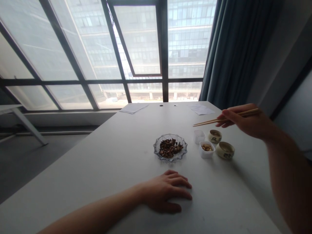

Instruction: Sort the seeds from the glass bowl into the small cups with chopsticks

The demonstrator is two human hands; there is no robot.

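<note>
**While the left grip (168,193) lies flat, the right grip (246,122) holds chopsticks (209,122) over the table (109,162)**

Since the right grip is closed around the thicker ends of the pair, the tips point left, nearly together. They hang in the air above two ceramic cups (214,136) and touch nothing. The sticks look like pale wood: light, stiff, slim and probably smooth. They would likely cross or slide if pinched at the very end. The hold sits toward the upper part, which seems the sound place for control.

The left grip is spread open, palm down on the table, with nothing in it. It lies just on the near side of a glass dish (156,148) heaped with dark seeds (170,148). Those seeds look small, hard and light, apt to slip from smooth tips. The dish is probably weighty enough to stay put, yet brittle.

Right of the dish stand two small white tubs. The nearer tub (206,154) holds pale nuts, and the farther tub (199,136) seems empty. The ceramic cups stand just beside them.
</note>
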